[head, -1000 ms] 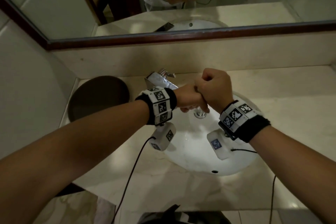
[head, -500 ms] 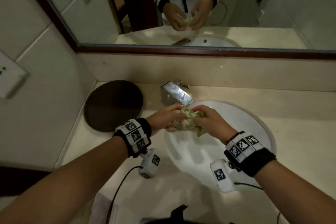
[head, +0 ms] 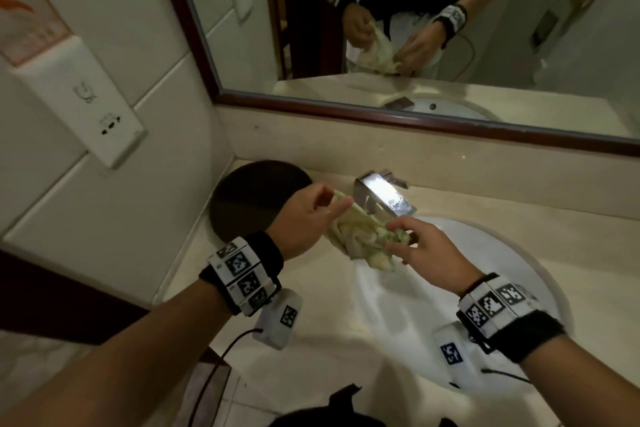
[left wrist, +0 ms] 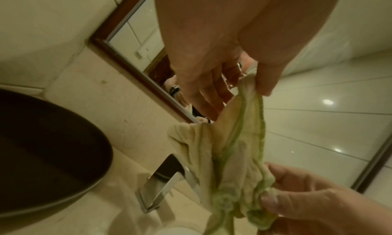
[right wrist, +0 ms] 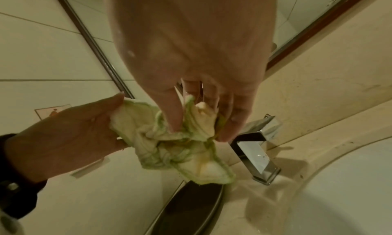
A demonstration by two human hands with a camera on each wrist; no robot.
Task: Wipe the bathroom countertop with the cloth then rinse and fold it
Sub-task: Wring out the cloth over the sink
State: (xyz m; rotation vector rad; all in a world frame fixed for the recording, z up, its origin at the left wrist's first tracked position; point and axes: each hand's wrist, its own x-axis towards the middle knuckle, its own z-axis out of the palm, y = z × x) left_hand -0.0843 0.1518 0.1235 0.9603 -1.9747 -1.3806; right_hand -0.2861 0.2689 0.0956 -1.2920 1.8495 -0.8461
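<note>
Green-edged cloth (head: 360, 236) | stretched between hands | left hand (head: 308, 215) pinches top | right hand (head: 424, 250) pinches bottom

Cloth (head: 360, 239): 1.0 s ago hidden inside the stacked fists, 0.5 s ago a tight wad between the hands; now pulled partly open, a crumpled strip with green edging.
Left hand (head: 304, 218): has moved left and up, away from the right hand, pinching one end of the cloth between thumb and fingers.
Right hand (head: 426, 253): fist has loosened; its fingertips now pinch the bunched lower end.
Position: hands have lifted from low over the basin (head: 519, 274) to just before the faucet (head: 384, 198).
</note>
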